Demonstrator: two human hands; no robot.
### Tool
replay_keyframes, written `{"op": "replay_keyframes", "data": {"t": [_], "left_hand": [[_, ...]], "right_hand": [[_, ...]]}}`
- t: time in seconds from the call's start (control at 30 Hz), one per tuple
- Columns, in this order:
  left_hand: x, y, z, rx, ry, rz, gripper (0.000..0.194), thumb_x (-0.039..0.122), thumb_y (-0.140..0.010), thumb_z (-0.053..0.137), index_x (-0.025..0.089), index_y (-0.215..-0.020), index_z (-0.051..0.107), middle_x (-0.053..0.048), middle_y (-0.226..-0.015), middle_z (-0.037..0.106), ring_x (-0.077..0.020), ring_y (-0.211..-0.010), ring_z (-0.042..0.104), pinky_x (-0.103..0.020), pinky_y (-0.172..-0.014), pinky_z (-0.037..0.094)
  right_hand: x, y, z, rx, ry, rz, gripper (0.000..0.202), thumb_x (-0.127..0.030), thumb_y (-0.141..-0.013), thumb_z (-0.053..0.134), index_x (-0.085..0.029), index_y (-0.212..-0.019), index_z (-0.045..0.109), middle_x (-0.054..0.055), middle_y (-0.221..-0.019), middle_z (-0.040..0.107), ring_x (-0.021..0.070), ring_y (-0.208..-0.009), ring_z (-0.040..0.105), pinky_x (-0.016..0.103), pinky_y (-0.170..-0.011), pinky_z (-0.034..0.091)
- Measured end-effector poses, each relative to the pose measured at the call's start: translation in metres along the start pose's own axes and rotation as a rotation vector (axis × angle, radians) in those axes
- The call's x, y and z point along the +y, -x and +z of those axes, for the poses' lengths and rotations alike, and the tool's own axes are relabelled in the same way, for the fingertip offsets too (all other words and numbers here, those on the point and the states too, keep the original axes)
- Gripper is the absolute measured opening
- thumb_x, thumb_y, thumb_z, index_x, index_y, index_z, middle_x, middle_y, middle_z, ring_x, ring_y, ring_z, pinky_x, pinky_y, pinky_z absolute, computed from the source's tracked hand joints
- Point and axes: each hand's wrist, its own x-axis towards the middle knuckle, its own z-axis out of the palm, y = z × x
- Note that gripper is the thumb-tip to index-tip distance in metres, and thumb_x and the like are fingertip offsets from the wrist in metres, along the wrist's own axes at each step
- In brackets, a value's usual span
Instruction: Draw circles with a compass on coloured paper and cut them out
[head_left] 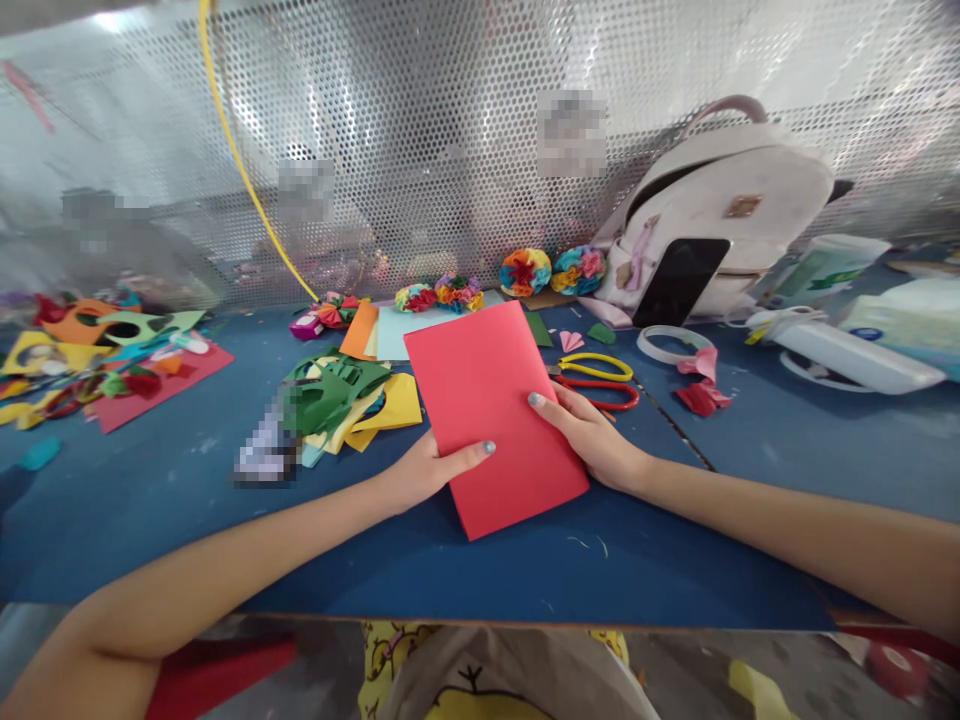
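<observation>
Between my two hands is a red sheet of paper [495, 400], apparently folded, held tilted above the blue table [337, 560]. My left hand [427, 470] grips its left edge, thumb on top and fingers hidden beneath. On the right edge, my right hand [592, 430] has its thumb across the front and the other fingers behind. Scissors with yellow and red handles [611, 380] lie just beyond my right hand. Left of the red paper sits a heap of green paper scraps [337, 390] with yellow paper pieces [401, 402].
Colourful paper flowers [525, 272] line the back by a perforated metal screen [450, 130]. A white backpack [750, 190] with a black phone [684, 280] leaning on it stands back right. Near it are a tape roll [667, 345] and a white glue gun [855, 345]. More paper scraps [82, 340] lie far left.
</observation>
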Motion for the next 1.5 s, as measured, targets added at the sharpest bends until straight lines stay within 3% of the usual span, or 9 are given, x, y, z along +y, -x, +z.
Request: {"op": "replay_keyframes", "data": {"t": [0.6, 1.27, 1.43, 1.5], "left_hand": [[0.001, 0.0, 0.0, 0.003, -0.013, -0.009, 0.055, 0.056, -0.08, 0.085, 0.021, -0.119, 0.068, -0.011, -0.133, 0.076, -0.0359, -0.131, 0.067, -0.047, -0.108, 0.056], [0.001, -0.001, 0.0, 0.001, -0.049, -0.007, 0.055, 0.056, -0.082, 0.083, 0.02, -0.121, 0.07, -0.012, -0.133, 0.076, -0.0364, -0.129, 0.067, -0.048, -0.107, 0.056], [0.025, 0.011, -0.008, -0.096, -0.134, 0.0, 0.044, 0.056, -0.093, 0.071, 0.021, -0.118, 0.077, -0.011, -0.126, 0.079, -0.0346, -0.124, 0.07, -0.045, -0.105, 0.056], [0.042, 0.025, -0.023, -0.098, -0.447, 0.12, 0.041, 0.05, -0.106, 0.052, 0.025, -0.128, 0.075, -0.008, -0.131, 0.077, -0.0302, -0.126, 0.069, -0.042, -0.108, 0.053]], "right_hand": [[-0.001, 0.001, 0.001, -0.005, 0.0, 0.006, 0.047, -0.05, -0.089, 0.079, -0.027, -0.129, 0.069, 0.008, -0.123, 0.08, 0.0246, -0.092, 0.08, 0.031, -0.072, 0.068], [-0.001, 0.001, 0.002, 0.044, 0.021, 0.015, 0.041, -0.048, -0.092, 0.076, -0.029, -0.128, 0.071, 0.007, -0.12, 0.081, 0.0278, -0.096, 0.08, 0.039, -0.083, 0.069], [-0.004, -0.001, 0.003, 0.115, -0.012, 0.023, 0.037, -0.048, -0.092, 0.076, -0.027, -0.122, 0.072, 0.008, -0.118, 0.081, 0.0291, -0.101, 0.079, 0.041, -0.088, 0.068], [-0.005, -0.002, 0.003, 0.141, -0.026, 0.034, 0.033, -0.047, -0.092, 0.075, -0.026, -0.117, 0.072, 0.008, -0.117, 0.081, 0.0288, -0.101, 0.079, 0.041, -0.088, 0.068]]}}
